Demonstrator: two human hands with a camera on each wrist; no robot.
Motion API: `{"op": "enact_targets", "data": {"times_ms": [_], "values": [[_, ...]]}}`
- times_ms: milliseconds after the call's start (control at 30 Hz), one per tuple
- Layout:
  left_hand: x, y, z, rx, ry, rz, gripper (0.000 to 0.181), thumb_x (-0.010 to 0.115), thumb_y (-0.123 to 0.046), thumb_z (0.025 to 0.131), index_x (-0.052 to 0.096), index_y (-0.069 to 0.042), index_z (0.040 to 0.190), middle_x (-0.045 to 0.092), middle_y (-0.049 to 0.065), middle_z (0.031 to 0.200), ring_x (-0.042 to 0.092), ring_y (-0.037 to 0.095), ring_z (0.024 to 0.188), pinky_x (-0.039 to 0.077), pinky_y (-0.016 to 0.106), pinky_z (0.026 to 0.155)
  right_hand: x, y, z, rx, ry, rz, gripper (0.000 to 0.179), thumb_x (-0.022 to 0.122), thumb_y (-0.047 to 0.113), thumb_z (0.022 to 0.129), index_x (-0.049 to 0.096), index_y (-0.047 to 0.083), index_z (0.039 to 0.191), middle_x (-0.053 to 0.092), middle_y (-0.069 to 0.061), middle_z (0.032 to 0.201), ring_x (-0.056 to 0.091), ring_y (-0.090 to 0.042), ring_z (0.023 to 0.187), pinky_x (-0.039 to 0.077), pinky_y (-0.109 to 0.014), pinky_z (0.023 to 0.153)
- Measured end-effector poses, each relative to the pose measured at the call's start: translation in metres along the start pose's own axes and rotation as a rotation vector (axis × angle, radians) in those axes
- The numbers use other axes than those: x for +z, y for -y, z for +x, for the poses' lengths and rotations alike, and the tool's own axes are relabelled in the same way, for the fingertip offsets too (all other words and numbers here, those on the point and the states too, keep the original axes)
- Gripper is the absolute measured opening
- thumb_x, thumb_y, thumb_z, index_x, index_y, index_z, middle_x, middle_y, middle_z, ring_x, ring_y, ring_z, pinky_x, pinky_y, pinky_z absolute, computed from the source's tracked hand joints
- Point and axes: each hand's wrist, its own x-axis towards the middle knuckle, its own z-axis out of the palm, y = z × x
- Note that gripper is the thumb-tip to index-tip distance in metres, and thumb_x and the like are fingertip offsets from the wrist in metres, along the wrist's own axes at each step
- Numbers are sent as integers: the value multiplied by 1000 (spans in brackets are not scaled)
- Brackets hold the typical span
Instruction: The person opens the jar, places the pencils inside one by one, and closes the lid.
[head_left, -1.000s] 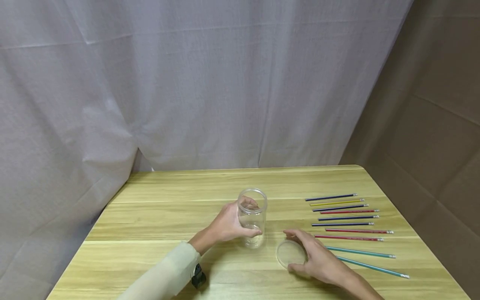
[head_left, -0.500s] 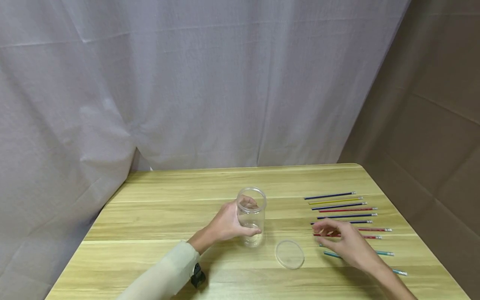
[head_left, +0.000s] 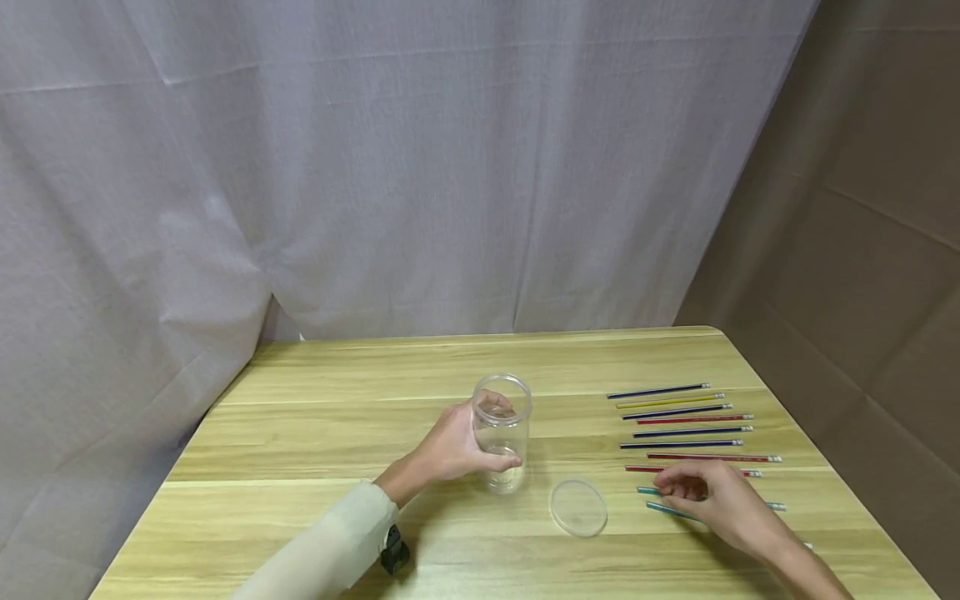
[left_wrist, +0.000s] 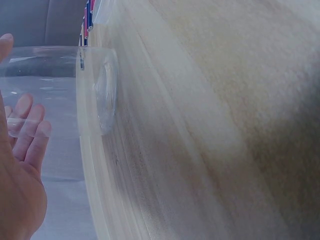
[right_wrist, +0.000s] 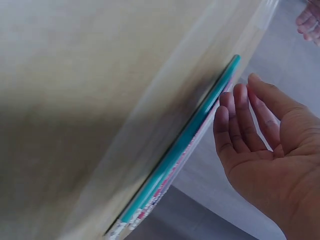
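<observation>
My left hand (head_left: 453, 446) grips a clear plastic jar (head_left: 517, 432), its thumb and fingers round the side. The jar stands upright and lidless on the table; in the left wrist view, fingers (left_wrist: 34, 131) show through its wall. A clear round lid (head_left: 578, 507) lies flat to its right. Over two teal pencils (head_left: 666, 508) hovers my right hand (head_left: 716, 500), its fingers loosely bent. In the right wrist view, a teal pencil (right_wrist: 182, 142) lies on the table beside the fingertips, with nothing visibly pinched. Whether a fingertip touches the farther teal pencil is hard to tell.
Behind the teal pencils lie red pencils (head_left: 712, 457), dark blue pencils (head_left: 682, 444) and a yellow pencil (head_left: 667, 402), roughly in a row. The wooden table (head_left: 337, 392) ends at a grey curtain (head_left: 420, 208), with a brown cloth (head_left: 862, 275) on the right.
My right hand has left the lid and moved right, over the red pencils, then down to the teal ones. The lid stays on the table. The left hand and jar hold still.
</observation>
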Motion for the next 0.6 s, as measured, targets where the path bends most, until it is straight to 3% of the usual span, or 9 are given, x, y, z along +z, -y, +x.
{"op": "enact_targets", "data": {"times_ms": [200, 367, 600], "values": [[0, 1, 1, 4, -9, 0, 72, 98, -41, 72, 59, -28, 131, 73, -9, 123, 67, 11, 114, 54, 39, 100, 1, -4, -4, 86, 18, -8, 19, 88, 4, 84, 79, 8, 100, 73, 6, 88, 60, -2, 74, 55, -23, 64], [0, 1, 1, 11, -11, 2, 72, 98, -41, 72, 59, -27, 130, 73, -9, 123, 67, 11, 115, 54, 39, 101, 4, -10, -5, 64, -16, -7, 20, 89, 2, 81, 79, 9, 98, 74, 7, 87, 60, -1, 72, 55, -22, 63], [0, 0, 1, 16, -9, -3, 72, 98, -40, 72, 59, -27, 130, 73, -8, 122, 68, 12, 114, 54, 39, 101, 10, -14, -8, -42, -70, -35, 26, 92, -3, 75, 78, 12, 91, 71, 11, 81, 59, 2, 69, 53, -21, 59]]}}
